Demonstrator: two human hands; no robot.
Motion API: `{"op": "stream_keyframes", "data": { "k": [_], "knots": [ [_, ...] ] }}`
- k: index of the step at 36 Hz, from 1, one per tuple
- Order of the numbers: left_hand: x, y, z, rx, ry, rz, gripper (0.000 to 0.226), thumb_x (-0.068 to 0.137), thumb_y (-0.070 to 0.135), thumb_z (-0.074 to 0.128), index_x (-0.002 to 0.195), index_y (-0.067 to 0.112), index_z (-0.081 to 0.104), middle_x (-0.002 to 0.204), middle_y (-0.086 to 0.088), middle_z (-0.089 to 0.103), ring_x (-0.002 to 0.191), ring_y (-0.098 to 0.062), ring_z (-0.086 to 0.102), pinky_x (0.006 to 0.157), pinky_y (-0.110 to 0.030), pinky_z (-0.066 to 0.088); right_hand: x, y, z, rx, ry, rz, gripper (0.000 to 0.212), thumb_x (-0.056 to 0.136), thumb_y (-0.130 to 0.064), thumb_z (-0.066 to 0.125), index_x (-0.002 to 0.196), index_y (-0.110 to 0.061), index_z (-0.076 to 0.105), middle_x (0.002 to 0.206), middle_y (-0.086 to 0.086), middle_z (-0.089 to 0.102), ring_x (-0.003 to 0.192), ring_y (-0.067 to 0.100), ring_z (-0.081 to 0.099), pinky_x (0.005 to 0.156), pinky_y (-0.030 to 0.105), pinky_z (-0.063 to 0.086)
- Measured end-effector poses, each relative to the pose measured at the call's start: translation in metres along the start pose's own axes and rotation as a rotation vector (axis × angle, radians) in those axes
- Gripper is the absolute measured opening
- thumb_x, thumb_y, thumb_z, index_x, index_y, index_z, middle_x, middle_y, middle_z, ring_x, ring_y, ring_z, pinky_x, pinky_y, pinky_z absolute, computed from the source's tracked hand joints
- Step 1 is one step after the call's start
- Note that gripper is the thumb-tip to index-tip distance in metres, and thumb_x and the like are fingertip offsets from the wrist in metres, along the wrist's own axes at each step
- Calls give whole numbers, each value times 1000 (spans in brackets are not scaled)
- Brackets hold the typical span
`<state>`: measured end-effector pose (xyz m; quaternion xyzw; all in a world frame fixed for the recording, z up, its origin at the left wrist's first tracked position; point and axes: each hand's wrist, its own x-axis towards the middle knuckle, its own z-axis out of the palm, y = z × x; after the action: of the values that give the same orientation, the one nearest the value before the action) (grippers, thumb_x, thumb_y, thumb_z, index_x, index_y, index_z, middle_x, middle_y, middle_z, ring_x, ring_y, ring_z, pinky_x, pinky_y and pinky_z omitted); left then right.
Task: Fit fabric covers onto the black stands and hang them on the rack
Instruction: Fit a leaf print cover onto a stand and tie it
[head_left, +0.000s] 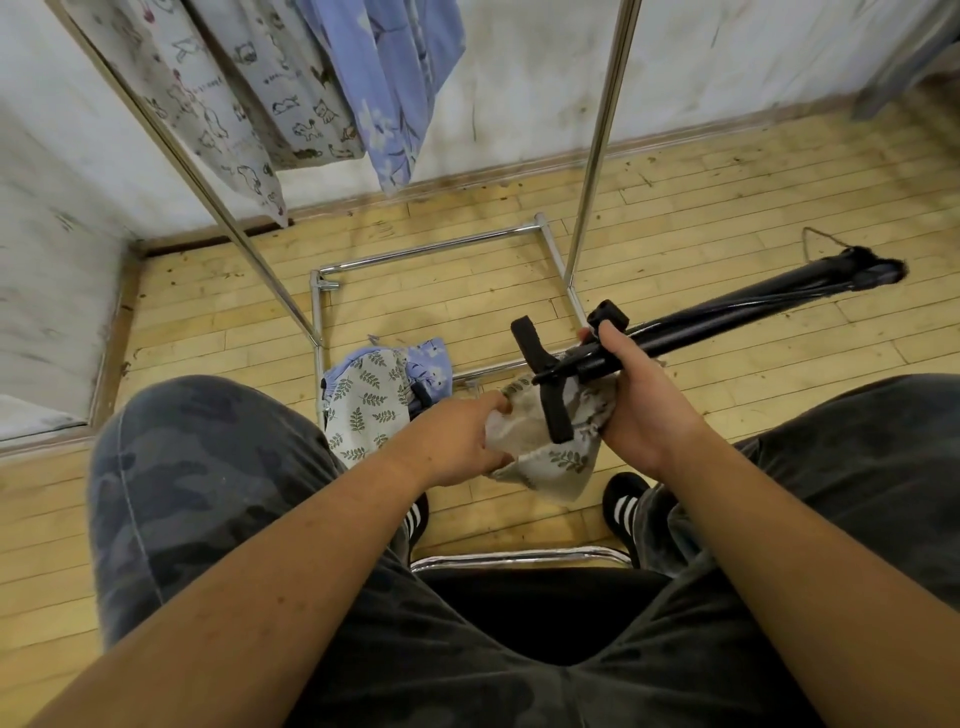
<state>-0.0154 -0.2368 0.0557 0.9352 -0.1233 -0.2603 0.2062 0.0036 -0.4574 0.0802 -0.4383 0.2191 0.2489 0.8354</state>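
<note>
Hands first: our right hand (636, 400) grips the black stand (727, 317), which sticks out to the right over the wood floor (727, 208). Our left hand (457, 441) pinches the leafy cover (545, 462) bunched at the stand's near end. More covers (369, 400) lie on the floor by the rack (597, 145), where a cat cover (249, 104) and a blue cover (395, 78) hang.

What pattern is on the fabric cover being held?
Green leaf sprigs on the pale fabric cover, head view.
</note>
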Motion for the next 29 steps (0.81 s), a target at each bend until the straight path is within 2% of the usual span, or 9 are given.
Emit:
{"op": "stream_keyframes", "data": {
  "k": [2,5,10,14,16,18,23,26,29],
  "knots": [
    [1,1,0,-14,21,4,72,88,35,75,150,20,40,92,3,64,76,-9,56,62,-25,41,-1,1,2,-16,-5,-7,44,89,-41,73,125,-17,69,134,13,67,128,32,63,116,52,42],
    [3,-1,1,-22,54,24,81,84,33,77,153,17,36,105,3,57,86,-11,55,65,-22,40,-1,3,4,-35,-18,-13,52,85,-36,77,132,-15,67,134,17,68,125,33,65,115,52,42],
    [5,-9,5,0,97,31,96,81,27,78,159,20,23,126,1,41,118,-17,47,93,-27,44,-7,5,4,-172,-9,-31,33,94,-24,70,126,-15,70,124,13,73,117,31,70,104,50,51],
    [4,-10,4,22,169,21,94,79,26,79,156,24,26,121,5,27,117,-17,38,92,-33,51,-13,6,6,-403,35,-95,21,94,-21,72,115,-17,73,104,7,79,96,28,75,90,48,56],
    [2,-9,2,23,191,8,85,77,20,77,150,21,34,131,5,24,125,-21,35,94,-38,53,-13,8,5,-506,30,-128,20,94,-20,72,114,-18,71,82,-6,78,75,13,73,71,35,55],
    [0,-8,-1,18,197,-7,88,77,19,76,152,23,31,147,6,15,138,-27,27,99,-43,51,-12,10,3,-561,33,-141,17,93,-19,73,110,-18,70,66,-13,70,63,5,65,65,29,49],
    [-1,-7,-3,-65,211,-37,113,76,17,79,161,31,6,161,10,1,149,-30,20,103,-47,50,-9,8,-1,-571,76,-147,12,90,-16,73,102,-15,72,64,-10,65,67,15,54,69,34,44],
    [0,-7,-4,-61,240,13,115,78,15,78,162,31,0,161,17,-1,149,-30,26,97,-43,54,-9,8,-1,-641,105,-176,16,88,-17,74,103,-15,73,76,-6,71,72,14,59,70,33,45],
    [1,-6,-3,-49,264,80,116,78,14,76,162,31,-3,161,22,-4,150,-25,24,100,-40,52,-9,9,-1,-764,131,-180,18,86,-19,75,104,-18,74,90,1,77,84,14,69,71,29,49]
  ]
}}
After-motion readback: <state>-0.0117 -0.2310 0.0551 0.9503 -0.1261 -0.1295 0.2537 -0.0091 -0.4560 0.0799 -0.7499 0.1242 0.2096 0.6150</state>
